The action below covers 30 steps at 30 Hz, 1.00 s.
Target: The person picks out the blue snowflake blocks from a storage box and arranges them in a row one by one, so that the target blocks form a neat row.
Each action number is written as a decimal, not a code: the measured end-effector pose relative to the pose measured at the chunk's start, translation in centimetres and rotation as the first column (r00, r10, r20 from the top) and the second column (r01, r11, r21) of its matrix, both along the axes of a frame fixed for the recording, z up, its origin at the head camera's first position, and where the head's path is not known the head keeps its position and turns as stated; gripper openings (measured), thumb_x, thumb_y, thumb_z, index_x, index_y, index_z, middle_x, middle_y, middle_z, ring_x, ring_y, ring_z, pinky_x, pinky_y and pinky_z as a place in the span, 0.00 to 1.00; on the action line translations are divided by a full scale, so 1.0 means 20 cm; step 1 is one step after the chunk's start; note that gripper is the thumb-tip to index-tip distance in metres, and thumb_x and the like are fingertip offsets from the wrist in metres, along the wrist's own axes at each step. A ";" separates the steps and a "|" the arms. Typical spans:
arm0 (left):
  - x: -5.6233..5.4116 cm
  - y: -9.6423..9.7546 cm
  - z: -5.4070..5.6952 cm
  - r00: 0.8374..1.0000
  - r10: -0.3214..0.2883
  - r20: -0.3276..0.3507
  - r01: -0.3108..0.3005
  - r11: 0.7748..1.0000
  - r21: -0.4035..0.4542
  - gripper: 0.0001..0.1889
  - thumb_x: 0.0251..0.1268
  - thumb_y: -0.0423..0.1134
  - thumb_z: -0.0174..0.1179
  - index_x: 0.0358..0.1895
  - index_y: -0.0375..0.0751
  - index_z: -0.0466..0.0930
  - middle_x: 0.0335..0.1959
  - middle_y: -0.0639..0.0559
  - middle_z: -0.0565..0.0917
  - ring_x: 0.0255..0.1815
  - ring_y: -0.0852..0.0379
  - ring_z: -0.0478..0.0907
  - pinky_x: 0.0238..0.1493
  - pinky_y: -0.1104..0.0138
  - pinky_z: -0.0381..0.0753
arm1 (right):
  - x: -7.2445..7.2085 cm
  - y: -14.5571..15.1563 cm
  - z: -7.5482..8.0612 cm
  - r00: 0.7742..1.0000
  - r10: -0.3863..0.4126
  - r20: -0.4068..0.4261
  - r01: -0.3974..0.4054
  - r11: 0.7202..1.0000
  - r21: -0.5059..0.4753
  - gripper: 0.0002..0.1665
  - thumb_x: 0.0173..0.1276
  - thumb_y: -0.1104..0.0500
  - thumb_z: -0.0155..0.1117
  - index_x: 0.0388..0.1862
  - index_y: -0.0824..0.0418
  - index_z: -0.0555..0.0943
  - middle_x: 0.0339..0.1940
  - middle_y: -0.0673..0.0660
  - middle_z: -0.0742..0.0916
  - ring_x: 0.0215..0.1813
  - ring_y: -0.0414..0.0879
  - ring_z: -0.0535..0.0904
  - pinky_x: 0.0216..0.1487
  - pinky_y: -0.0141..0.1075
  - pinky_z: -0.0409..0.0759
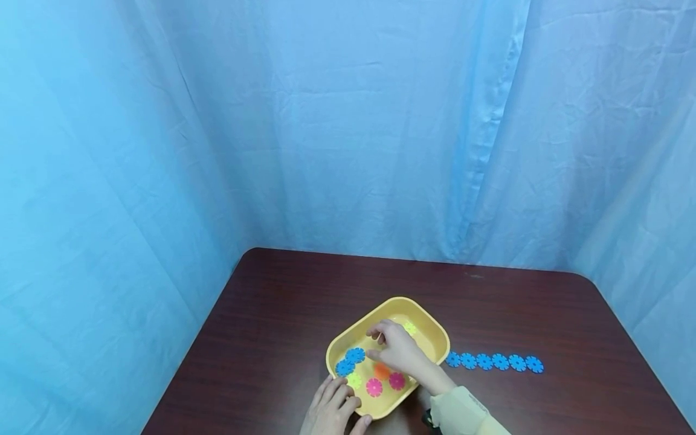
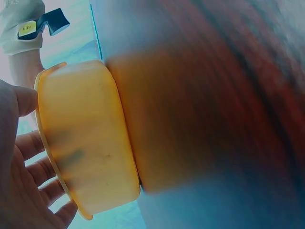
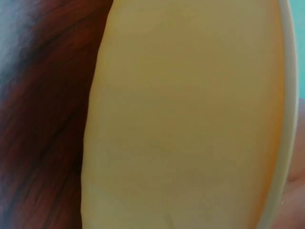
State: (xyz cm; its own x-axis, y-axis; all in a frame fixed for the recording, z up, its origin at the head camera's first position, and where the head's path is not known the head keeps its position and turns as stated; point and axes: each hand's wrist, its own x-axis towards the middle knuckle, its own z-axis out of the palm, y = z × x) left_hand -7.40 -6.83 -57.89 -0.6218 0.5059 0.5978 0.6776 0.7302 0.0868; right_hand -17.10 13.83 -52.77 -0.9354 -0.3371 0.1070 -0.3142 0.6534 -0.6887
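Observation:
A yellow plastic tray (image 1: 441, 338) holds notched plastic discs: overlapping blue discs (image 1: 350, 361) at its left end, pink discs (image 1: 374, 387), an orange disc (image 1: 382, 371) and yellow discs (image 1: 354, 380). My left hand (image 1: 331, 405) rests on the tray's near-left rim; in the left wrist view its spread fingers and thumb lie along the tray's edge (image 2: 86, 143). Over the middle of the tray reaches my right hand (image 1: 399, 347), thumb and fingers apart with nothing between them, just right of the blue discs. The right wrist view shows mostly the tray's outer wall (image 3: 186, 114).
Several blue discs (image 1: 500, 362) lie in a straight row on the dark wooden table (image 1: 283, 314), running right from the tray's right side. Light blue curtains (image 1: 348, 133) hang behind the table and at both sides.

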 end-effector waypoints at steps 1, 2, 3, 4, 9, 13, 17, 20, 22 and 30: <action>0.00 0.00 0.00 1.000 0.001 -0.004 -0.001 1.000 0.000 0.11 0.58 0.56 0.68 0.31 0.56 0.79 0.36 0.63 0.76 0.54 0.56 0.76 0.61 0.54 0.73 | 0.00 -0.01 0.00 1.000 0.004 -0.007 -0.004 1.000 -0.005 0.18 0.56 0.63 0.77 0.45 0.66 0.83 0.39 0.56 0.83 0.38 0.49 0.77 0.37 0.35 0.78; 0.00 0.00 0.00 1.000 0.001 -0.006 -0.001 1.000 0.000 0.11 0.57 0.56 0.68 0.31 0.57 0.79 0.36 0.63 0.76 0.54 0.56 0.76 0.61 0.55 0.73 | -0.01 -0.02 -0.01 1.000 0.008 -0.015 -0.008 1.000 -0.006 0.18 0.55 0.63 0.77 0.44 0.66 0.83 0.39 0.56 0.83 0.38 0.49 0.77 0.37 0.34 0.78; 0.00 0.00 0.00 1.000 0.001 -0.008 -0.001 1.000 0.002 0.12 0.57 0.56 0.68 0.31 0.57 0.78 0.36 0.63 0.76 0.54 0.56 0.76 0.61 0.55 0.73 | -0.01 -0.03 -0.01 1.000 0.013 -0.023 -0.013 1.000 -0.009 0.18 0.54 0.63 0.77 0.43 0.67 0.83 0.38 0.56 0.83 0.37 0.49 0.77 0.36 0.34 0.78; 0.00 0.00 0.00 1.000 0.001 -0.008 -0.001 1.000 0.002 0.12 0.57 0.56 0.69 0.31 0.57 0.78 0.36 0.63 0.76 0.54 0.56 0.76 0.61 0.55 0.73 | -0.01 -0.04 -0.02 0.999 0.018 -0.031 -0.019 1.000 -0.010 0.18 0.54 0.64 0.77 0.42 0.67 0.83 0.38 0.56 0.83 0.37 0.48 0.77 0.36 0.34 0.78; 0.00 0.00 0.00 1.000 0.003 0.007 -0.003 1.000 0.005 0.12 0.57 0.55 0.69 0.30 0.56 0.78 0.36 0.63 0.76 0.54 0.56 0.76 0.59 0.54 0.75 | -0.02 -0.08 -0.04 0.999 0.034 -0.026 -0.034 0.999 0.002 0.17 0.54 0.63 0.77 0.41 0.67 0.84 0.37 0.56 0.82 0.37 0.47 0.77 0.36 0.34 0.78; 0.00 -0.01 0.00 1.000 0.002 0.015 -0.002 1.000 0.012 0.11 0.58 0.55 0.69 0.31 0.56 0.78 0.36 0.63 0.76 0.54 0.56 0.76 0.59 0.53 0.76 | -0.02 -0.11 -0.05 0.999 0.046 -0.018 -0.046 0.999 0.020 0.17 0.53 0.63 0.78 0.40 0.67 0.83 0.35 0.56 0.82 0.36 0.49 0.77 0.35 0.34 0.77; 0.00 -0.01 0.00 1.000 -0.006 0.020 0.005 1.000 0.012 0.11 0.59 0.54 0.68 0.31 0.56 0.79 0.37 0.62 0.76 0.54 0.56 0.75 0.59 0.52 0.76 | -0.02 -0.13 -0.07 0.999 0.044 -0.008 -0.044 0.998 0.037 0.17 0.53 0.63 0.79 0.39 0.67 0.83 0.33 0.55 0.81 0.34 0.49 0.77 0.33 0.33 0.75; 0.00 0.00 0.00 1.000 -0.009 0.029 0.008 1.000 0.009 0.11 0.60 0.54 0.68 0.31 0.55 0.79 0.37 0.62 0.75 0.54 0.56 0.75 0.59 0.52 0.76 | -0.02 -0.14 -0.08 1.000 0.029 0.011 -0.029 0.999 0.040 0.17 0.52 0.63 0.78 0.39 0.66 0.83 0.32 0.54 0.79 0.34 0.48 0.76 0.33 0.33 0.74; -0.01 0.00 0.00 0.999 -0.009 0.035 0.009 1.000 0.007 0.11 0.60 0.54 0.68 0.31 0.55 0.79 0.37 0.62 0.75 0.54 0.56 0.75 0.59 0.52 0.76 | -0.02 -0.15 -0.09 1.000 0.018 0.021 -0.019 0.999 0.047 0.16 0.53 0.63 0.78 0.40 0.65 0.84 0.32 0.53 0.79 0.34 0.47 0.75 0.33 0.33 0.74; -0.01 0.00 0.00 0.999 -0.011 0.032 0.011 1.000 0.005 0.11 0.59 0.54 0.68 0.32 0.56 0.79 0.37 0.63 0.75 0.54 0.56 0.75 0.60 0.52 0.75 | -0.01 -0.17 -0.10 1.000 0.019 0.010 -0.019 0.996 0.087 0.16 0.53 0.61 0.78 0.39 0.65 0.85 0.36 0.53 0.80 0.36 0.44 0.74 0.39 0.38 0.77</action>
State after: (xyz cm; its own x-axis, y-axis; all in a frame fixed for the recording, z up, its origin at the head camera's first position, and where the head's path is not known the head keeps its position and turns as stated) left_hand -7.50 -6.93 -57.89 -0.6352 0.5101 0.5800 0.6824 0.7223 0.1121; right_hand -17.36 10.36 -54.79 -0.9295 -0.3624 0.0681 -0.3211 0.7048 -0.6326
